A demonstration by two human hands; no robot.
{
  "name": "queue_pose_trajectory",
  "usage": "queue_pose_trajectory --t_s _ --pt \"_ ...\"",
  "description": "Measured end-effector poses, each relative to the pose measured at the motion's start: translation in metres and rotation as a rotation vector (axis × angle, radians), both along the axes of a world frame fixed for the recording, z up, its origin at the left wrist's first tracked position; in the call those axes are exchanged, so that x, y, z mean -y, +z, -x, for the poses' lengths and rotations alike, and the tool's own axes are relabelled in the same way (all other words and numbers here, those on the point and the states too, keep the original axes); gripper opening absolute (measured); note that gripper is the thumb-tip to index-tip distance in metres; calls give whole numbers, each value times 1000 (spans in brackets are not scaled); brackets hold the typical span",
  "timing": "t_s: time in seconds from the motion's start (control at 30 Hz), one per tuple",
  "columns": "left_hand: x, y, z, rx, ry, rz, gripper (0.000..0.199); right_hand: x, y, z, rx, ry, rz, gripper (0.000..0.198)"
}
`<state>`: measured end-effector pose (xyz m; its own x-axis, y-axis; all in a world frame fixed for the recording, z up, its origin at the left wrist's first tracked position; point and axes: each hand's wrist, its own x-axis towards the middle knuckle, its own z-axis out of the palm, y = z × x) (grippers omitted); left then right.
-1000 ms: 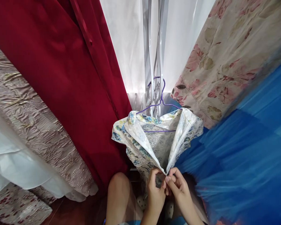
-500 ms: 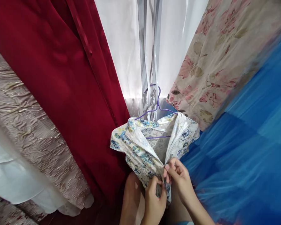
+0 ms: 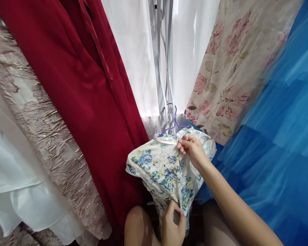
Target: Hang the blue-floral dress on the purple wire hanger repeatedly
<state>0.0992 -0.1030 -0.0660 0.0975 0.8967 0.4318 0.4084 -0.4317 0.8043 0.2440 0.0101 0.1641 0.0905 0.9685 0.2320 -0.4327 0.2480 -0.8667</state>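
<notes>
A white floral blouse [image 3: 164, 171] with blue and yellow flowers, short sleeves and a stand collar hangs in front of me on a purple hanger [image 3: 176, 120]. Its front edges meet from the collar down. My right hand [image 3: 191, 148] pinches the front at the neck, just under the collar; whatever small part lies between its fingertips is hidden. Lower down, my left hand [image 3: 173, 220] grips the front edge near the bottom, thumb and fingers pressed on the cloth. The blouse's lower end drops between my knees and is partly hidden.
Long dresses hang around: a dark red one [image 3: 92, 102] and a textured pinkish one [image 3: 59, 136] at left, a pink-flowered beige one [image 3: 228, 68] and a blue layered one [image 3: 267, 153] at right. Light grey straps [image 3: 159, 54] hang behind the hanger. My bare knee [image 3: 138, 223] is below.
My right hand has moved up from mid-front to the collar, and the open neckline has closed behind it. My left hand keeps hold of the lower front. The view has shifted slightly.
</notes>
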Motion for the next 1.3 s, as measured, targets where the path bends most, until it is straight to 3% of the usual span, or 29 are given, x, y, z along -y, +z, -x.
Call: queue_pose_trajectory --t_s 0.13,0.23,0.4,0.47,0.57,0.73,0.83,0.97,1.1,1.2,1.3 --pt "3 9 -3 -4 27 22 16 -5 11 -5 -9 -25 -68 34" --pt "2 6 1 -12 64 28 14 -2 11 -4 47 -33 -85 30" --pt "-13 -18 13 152 198 30 16 13 -10 5 103 -10 -130 27" --pt "-23 -14 16 192 255 32 23 20 -20 9 95 -4 -169 26" --pt "-40 26 19 174 237 -31 27 28 -30 15 53 -45 -207 27" --pt "-72 151 23 24 81 -395 28 41 -32 16 28 -83 -249 28" --pt "-88 206 14 -85 -57 -456 34 47 -27 12 53 -81 -277 26" --pt "-94 229 -6 -140 -111 -475 17 45 -20 9 87 -103 -299 25" --pt "-87 239 -19 -36 13 -541 17 26 -29 8 205 -140 -306 22" --pt "-89 255 -8 225 150 -534 17 17 -51 4 231 -110 -252 18" --pt "-100 266 33 668 174 -384 14 32 -77 -2 281 -56 -194 19"
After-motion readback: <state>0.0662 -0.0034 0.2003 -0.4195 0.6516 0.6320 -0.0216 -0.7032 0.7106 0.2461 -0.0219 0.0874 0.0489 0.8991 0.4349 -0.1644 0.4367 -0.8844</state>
